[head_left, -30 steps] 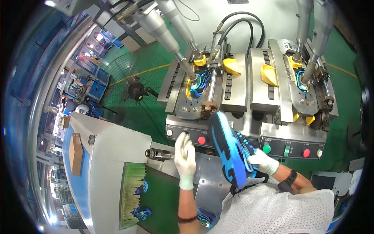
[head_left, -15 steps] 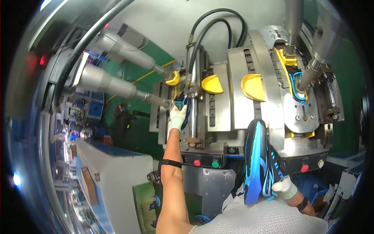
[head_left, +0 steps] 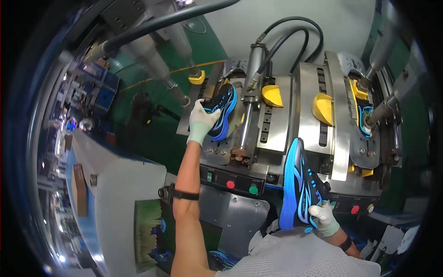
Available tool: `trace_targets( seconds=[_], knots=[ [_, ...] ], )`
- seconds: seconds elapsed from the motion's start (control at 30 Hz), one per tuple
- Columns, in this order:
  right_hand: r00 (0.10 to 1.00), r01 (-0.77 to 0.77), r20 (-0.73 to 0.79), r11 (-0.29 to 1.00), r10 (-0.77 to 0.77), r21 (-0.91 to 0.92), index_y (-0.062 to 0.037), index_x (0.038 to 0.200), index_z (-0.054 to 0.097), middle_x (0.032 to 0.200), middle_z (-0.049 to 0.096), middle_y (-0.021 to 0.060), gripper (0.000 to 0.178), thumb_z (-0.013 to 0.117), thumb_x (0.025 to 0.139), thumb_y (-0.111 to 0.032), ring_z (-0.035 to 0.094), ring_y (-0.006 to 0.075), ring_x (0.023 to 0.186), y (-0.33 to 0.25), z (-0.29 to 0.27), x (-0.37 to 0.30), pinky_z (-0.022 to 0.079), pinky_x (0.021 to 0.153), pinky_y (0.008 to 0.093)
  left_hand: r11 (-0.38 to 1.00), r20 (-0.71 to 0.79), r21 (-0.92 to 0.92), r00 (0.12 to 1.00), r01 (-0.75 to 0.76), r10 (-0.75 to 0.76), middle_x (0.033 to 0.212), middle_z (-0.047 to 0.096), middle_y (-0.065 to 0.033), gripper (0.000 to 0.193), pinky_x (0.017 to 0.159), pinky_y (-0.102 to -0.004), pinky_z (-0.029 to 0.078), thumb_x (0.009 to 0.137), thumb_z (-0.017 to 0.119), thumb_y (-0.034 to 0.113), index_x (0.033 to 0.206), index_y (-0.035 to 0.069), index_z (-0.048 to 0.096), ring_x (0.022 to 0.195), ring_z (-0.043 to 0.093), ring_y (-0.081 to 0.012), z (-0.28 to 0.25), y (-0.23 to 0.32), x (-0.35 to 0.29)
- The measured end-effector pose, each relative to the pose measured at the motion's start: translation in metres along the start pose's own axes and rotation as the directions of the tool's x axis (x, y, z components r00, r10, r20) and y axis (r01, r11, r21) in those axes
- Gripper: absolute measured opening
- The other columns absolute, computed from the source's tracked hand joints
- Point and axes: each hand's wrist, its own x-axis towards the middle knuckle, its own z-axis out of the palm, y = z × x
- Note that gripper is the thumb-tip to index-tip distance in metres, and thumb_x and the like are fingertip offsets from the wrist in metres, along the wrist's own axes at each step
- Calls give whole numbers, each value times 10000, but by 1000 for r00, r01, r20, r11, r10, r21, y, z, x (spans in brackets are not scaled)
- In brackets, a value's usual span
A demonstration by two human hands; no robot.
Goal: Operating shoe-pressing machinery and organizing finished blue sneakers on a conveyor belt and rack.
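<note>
My left hand (head_left: 202, 121), in a white glove, grips a black and blue sneaker (head_left: 225, 111) by its heel end at the left station of the metal press. The shoe is tilted, its blue sole side facing right. In my right hand (head_left: 324, 219), also gloved, a second sneaker (head_left: 295, 191) of the same colours stands toe up close to my body, held at the heel. A third shoe (head_left: 364, 117) sits in the right station under the metal press rods (head_left: 387, 108), mostly hidden by them and yellow pads.
Two yellow curved pads (head_left: 272, 96) (head_left: 322, 109) stand on the middle plates. Black hoses (head_left: 295, 30) arch behind a cylinder (head_left: 254, 69). Raised rods (head_left: 173, 85) hang at the left. A control panel (head_left: 219, 181) with coloured buttons runs along the front. More shoes (head_left: 221, 259) lie below.
My left hand has brought the sneaker out from beside the cylinder, so it now shows almost whole. My right hand still holds its sneaker. The view has shifted.
</note>
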Motion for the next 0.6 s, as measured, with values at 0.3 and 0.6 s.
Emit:
trace_targets(
  seconds=[0.3, 0.6],
  knots=[
    [973, -58, 214, 988, 88, -140, -1, 1136, 652, 1001, 713, 64, 283, 704, 881, -113, 687, 130, 871, 20, 117, 135, 568, 801, 300, 892, -230, -430, 939, 138, -256, 1197, 584, -161, 620, 979, -356, 464, 725, 804, 100, 1263, -33, 524, 1093, 593, -246, -75, -77, -296],
    [993, -87, -109, 852, 35, -517, -101, 899, 661, 791, 647, 36, 93, 705, 820, -125, 604, 208, 649, 88, 168, 401, 486, 602, 326, 546, -281, -548, 475, 634, -834, 1116, 544, -144, 590, 950, -373, 466, 688, 815, 84, 1187, -43, 526, 1030, 572, -266, 23, -143, -561]
  ],
)
